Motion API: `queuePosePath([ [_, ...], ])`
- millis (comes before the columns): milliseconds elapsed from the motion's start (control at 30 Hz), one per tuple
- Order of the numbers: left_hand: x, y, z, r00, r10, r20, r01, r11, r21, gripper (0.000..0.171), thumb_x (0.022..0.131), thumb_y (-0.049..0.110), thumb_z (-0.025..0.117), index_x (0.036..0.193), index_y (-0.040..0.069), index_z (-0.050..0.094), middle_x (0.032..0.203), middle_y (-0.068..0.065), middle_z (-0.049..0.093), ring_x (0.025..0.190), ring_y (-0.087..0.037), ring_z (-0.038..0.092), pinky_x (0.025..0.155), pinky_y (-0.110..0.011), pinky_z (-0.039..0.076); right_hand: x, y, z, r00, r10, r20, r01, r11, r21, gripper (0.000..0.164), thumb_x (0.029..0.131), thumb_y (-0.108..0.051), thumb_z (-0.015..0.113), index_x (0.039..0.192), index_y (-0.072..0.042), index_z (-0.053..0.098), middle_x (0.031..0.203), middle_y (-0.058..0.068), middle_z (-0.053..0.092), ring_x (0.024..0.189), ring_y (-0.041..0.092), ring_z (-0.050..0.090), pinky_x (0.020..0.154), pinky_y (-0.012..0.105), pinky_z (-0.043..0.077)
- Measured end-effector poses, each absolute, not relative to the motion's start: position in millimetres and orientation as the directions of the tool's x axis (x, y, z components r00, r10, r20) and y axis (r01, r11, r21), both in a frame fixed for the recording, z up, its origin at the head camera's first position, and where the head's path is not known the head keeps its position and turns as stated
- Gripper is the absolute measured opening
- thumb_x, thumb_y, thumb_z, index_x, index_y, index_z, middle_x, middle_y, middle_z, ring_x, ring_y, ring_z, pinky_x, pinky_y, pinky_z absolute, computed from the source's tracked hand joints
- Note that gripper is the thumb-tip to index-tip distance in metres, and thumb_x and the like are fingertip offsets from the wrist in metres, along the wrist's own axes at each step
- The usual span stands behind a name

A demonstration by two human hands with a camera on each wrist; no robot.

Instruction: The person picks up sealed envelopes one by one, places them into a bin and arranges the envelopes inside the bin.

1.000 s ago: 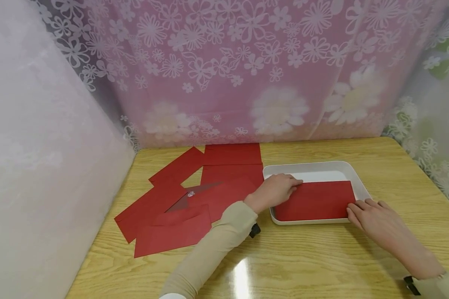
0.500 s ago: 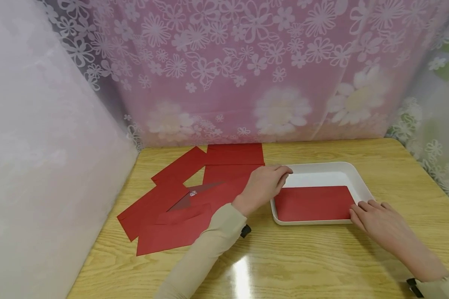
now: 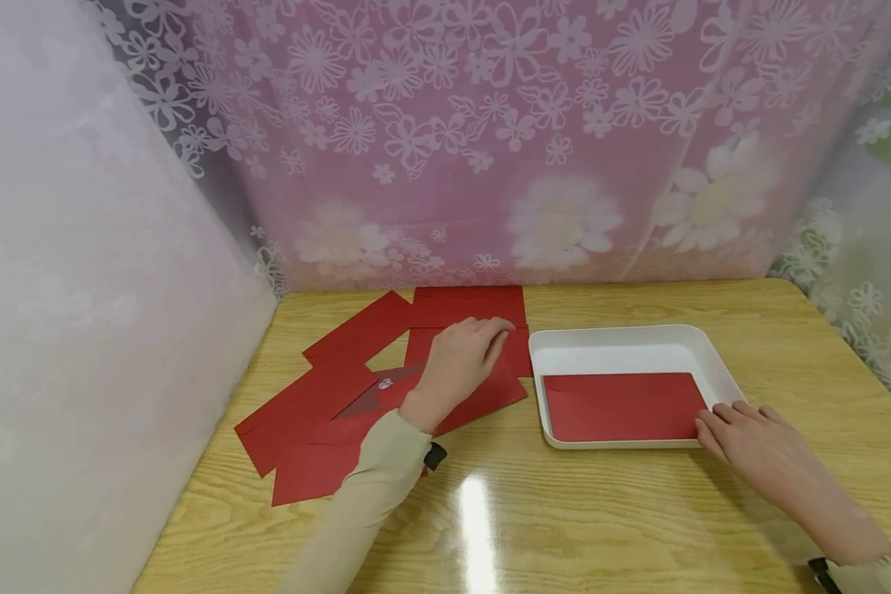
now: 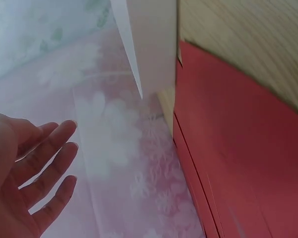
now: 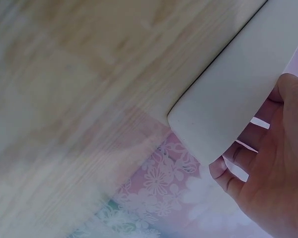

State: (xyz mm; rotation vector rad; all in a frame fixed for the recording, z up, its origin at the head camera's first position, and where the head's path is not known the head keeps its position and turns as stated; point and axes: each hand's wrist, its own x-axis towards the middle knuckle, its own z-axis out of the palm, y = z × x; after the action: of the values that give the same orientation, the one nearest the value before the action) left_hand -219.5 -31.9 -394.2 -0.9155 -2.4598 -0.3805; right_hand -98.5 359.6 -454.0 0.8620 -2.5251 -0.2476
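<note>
A white tray [image 3: 624,351] stands on the right side of the table with a red envelope [image 3: 624,406] lying flat along its front. My right hand [image 3: 761,450] rests at the tray's front right corner, relaxed fingers bent over the rim; their tips are partly hidden behind the tray wall [image 5: 228,94] in the right wrist view. Above the pile of red envelopes [image 3: 483,400] on the left hovers my left hand [image 3: 456,363]. Its fingers [image 4: 52,171] are loosely bent and hold nothing in the left wrist view. The left arm hides part of the pile.
Several red envelopes overlap, among them a far left one [image 3: 360,330] and a back one [image 3: 468,305]; a small shiny clear piece [image 3: 385,384] lies among them. A flowered pink curtain [image 3: 445,165] borders the back of the wooden table [image 3: 564,520].
My left hand has left the red envelope in the tray and moved left over the pile. That envelope now lies lower along the tray's front. My right hand stays at the corner.
</note>
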Motion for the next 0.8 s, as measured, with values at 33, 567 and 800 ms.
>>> queuePosePath([
  [33,-219.0,-38.5,-393.8,-0.658,0.533,0.532,0.667,0.741,0.081,0.019,0.102,0.026,0.063,0.117,0.02,0.073,0.084,0.008,0.072,0.07,-0.009,0.062,0.054,-0.02,0.046,-98.2,359.3,-453.7,-0.704,-0.611,0.362,-0.532,0.791,0.302,0.054,0.112,-0.02,0.01,0.088,-0.008,0.057,0.076,0.001,0.045,0.069,0.026,0.045,0.053,0.037,0.032],
  [567,-205.4,-141.9,-405.1,-0.775,0.38,0.505,0.503,0.854,0.129,0.013,0.098,0.02,0.07,0.108,0.016,0.075,0.074,0.003,0.067,0.061,-0.01,0.051,0.046,-0.022,0.039,-99.1,357.0,-453.1,-0.75,-0.565,0.343,-0.514,0.825,0.235,0.021,0.1,-0.018,0.045,0.088,-0.01,0.06,0.077,-0.001,0.048,0.072,0.025,0.05,0.055,0.037,0.034],
  [800,-192.0,-183.5,-416.0,-0.857,0.312,0.411,0.402,0.902,0.154,0.01,0.096,0.022,0.072,0.104,0.017,0.075,0.086,0.003,0.073,0.074,-0.015,0.061,0.054,-0.029,0.05,-98.5,357.4,-454.2,-0.747,-0.572,0.339,-0.517,0.82,0.245,0.037,0.109,-0.023,0.033,0.09,-0.009,0.062,0.079,0.0,0.052,0.074,0.026,0.052,0.055,0.038,0.035],
])
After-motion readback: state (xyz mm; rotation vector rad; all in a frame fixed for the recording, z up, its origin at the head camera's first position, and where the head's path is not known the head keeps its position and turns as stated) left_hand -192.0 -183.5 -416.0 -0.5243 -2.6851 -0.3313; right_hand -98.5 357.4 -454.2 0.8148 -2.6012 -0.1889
